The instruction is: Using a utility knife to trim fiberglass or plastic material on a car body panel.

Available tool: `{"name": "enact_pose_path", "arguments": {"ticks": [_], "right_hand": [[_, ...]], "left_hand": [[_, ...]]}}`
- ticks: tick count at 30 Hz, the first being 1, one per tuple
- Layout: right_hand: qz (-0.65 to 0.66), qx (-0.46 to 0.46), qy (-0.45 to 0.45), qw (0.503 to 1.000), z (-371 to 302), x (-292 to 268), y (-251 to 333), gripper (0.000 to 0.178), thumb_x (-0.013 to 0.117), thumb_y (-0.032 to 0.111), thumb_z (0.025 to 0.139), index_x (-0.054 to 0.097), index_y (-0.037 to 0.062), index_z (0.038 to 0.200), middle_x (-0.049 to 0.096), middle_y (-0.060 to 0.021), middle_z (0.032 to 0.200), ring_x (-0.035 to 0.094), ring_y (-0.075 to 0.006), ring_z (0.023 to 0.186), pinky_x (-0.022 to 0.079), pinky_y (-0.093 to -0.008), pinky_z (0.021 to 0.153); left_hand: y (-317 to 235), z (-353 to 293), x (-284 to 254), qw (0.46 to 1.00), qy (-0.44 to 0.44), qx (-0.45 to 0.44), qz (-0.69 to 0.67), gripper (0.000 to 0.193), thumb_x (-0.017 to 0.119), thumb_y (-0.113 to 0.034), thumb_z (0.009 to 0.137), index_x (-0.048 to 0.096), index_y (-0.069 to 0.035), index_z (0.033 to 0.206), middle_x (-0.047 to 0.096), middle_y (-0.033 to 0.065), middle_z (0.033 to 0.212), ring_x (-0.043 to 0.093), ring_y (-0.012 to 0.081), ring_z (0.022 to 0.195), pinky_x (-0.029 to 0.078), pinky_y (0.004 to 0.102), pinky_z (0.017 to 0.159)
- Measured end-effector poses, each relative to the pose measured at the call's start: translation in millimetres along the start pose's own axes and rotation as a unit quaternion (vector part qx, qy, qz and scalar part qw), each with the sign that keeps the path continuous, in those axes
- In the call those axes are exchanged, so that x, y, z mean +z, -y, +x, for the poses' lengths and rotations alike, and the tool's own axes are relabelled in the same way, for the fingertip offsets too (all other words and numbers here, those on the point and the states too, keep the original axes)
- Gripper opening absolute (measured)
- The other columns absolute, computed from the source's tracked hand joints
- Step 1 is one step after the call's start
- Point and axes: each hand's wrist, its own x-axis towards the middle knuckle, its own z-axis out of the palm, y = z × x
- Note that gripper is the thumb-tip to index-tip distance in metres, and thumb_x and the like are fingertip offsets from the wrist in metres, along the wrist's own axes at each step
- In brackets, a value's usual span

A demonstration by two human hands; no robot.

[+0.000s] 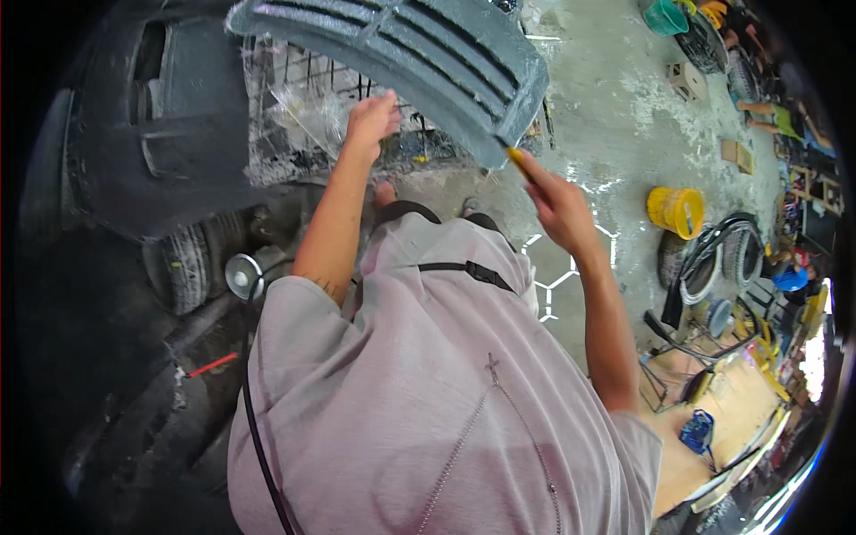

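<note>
A dark grey slotted panel (419, 67), curved and speckled with dust, lies across the top of the head view. At its lower right corner my right hand (562, 207) is closed around a slim yellow-and-black tool (517, 160). The dark tip of the tool meets the panel's edge; its exact kind cannot be made out. My left hand (371, 123) is just below the panel's lower edge, its fingers loosely bent and partly apart, with nothing seen in them. Beneath the panel shows a paint-stained support with a wire grid (308, 71) and crumpled clear plastic film (312, 116).
A large black moulded body part (169, 169) fills the left, with a tire (187, 267) below it. To the right stand a yellow bucket (675, 210), black hoses or trim (713, 259) and a wooden board (749, 401). Other people are at the far right.
</note>
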Motion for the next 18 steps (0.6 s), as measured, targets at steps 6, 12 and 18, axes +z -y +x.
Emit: {"name": "enact_pose_path", "arguments": {"ticks": [6,12,18], "right_hand": [[-0.265,-0.132,0.159,0.942,109,30,50,0.047,0.050,0.012,0.096,0.049,0.0211,0.142,0.067,-0.0190,0.089,0.067,-0.0378,0.082,0.054,-0.0489,0.069],[-0.363,-0.171,0.193,0.895,142,50,70,0.060,0.048,-0.002,0.086,0.049,0.0175,0.143,0.066,-0.0187,0.081,0.066,-0.0385,0.075,0.052,-0.0489,0.064],[-0.386,-0.155,0.191,0.889,130,58,71,0.062,0.051,-0.003,0.085,0.048,0.0167,0.143,0.063,-0.0184,0.078,0.065,-0.0390,0.071,0.050,-0.0500,0.061]], "left_hand": [[-9,16,32,0.986,0.039,0.045,-0.158,0.035,0.065,-0.033,0.096,0.061,-0.001,0.111,0.070,0.0124,0.112,0.069,0.0236,0.098,0.053,0.0342,0.087],[9,42,35,0.973,0.022,0.084,-0.213,0.028,0.068,-0.020,0.094,0.061,0.006,0.099,0.070,0.0151,0.101,0.069,0.0253,0.090,0.057,0.0371,0.081],[15,39,49,0.965,-0.050,0.110,-0.232,0.028,0.076,-0.023,0.087,0.064,-0.001,0.074,0.067,0.0086,0.069,0.063,0.0171,0.057,0.048,0.0325,0.052]]}}
